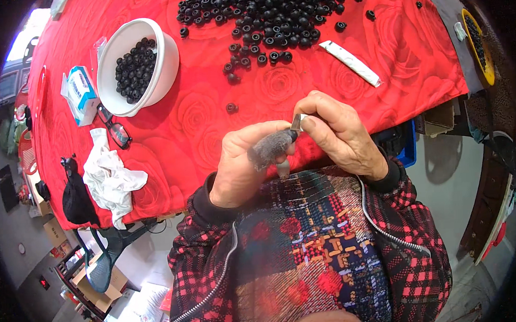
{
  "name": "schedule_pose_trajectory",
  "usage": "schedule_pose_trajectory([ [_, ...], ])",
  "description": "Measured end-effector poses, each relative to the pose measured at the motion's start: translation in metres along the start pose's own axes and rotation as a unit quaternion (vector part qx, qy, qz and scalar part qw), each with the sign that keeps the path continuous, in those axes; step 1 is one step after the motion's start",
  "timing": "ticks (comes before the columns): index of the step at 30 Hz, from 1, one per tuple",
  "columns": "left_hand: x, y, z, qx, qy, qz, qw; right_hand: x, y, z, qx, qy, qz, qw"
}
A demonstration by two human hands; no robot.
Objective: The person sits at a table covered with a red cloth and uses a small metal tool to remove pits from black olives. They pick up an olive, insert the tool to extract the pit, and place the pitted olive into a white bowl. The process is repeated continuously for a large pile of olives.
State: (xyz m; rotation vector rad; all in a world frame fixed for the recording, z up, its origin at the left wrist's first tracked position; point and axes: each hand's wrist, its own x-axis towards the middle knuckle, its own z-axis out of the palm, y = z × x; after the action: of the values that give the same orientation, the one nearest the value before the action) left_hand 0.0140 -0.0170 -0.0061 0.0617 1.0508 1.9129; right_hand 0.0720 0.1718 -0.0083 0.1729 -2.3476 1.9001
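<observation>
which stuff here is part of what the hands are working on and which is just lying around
In use:
left hand, grey finger cover
right hand, small metal tool
black rings
white bowl of rings

Lying about:
glasses
white cloth
small box
white tube
black pouch

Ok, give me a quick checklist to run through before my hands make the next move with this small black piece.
1. Left hand grips the small black piece at its grey-covered fingertips: ok.
2. Right hand holds the small metal tool against the piece: ok.
3. Tool tip seated properly: cannot tell, fingers hide it.
4. Loose black pieces lie piled on the red tablecloth: ok.
5. White bowl upright, partly filled: ok.
6. Stray piece away from the table edge: ok.
</observation>
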Motion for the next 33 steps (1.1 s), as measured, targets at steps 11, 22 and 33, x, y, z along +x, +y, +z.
schedule_pose_trajectory([
  [11, 0.002, 0.0, -0.003, -0.014, -0.017, -0.009, 1.0, 0.001, 0.003, -0.001, 0.016, -0.01, 0.004, 1.0],
  [22, 0.005, -0.002, -0.007, -0.022, -0.028, -0.013, 0.999, 0.003, 0.005, -0.001, 0.013, -0.007, 0.009, 1.0],
  [33, 0.007, -0.003, -0.011, -0.018, -0.018, -0.024, 0.999, 0.004, 0.008, 0.0, 0.004, -0.004, -0.005, 1.0],
])
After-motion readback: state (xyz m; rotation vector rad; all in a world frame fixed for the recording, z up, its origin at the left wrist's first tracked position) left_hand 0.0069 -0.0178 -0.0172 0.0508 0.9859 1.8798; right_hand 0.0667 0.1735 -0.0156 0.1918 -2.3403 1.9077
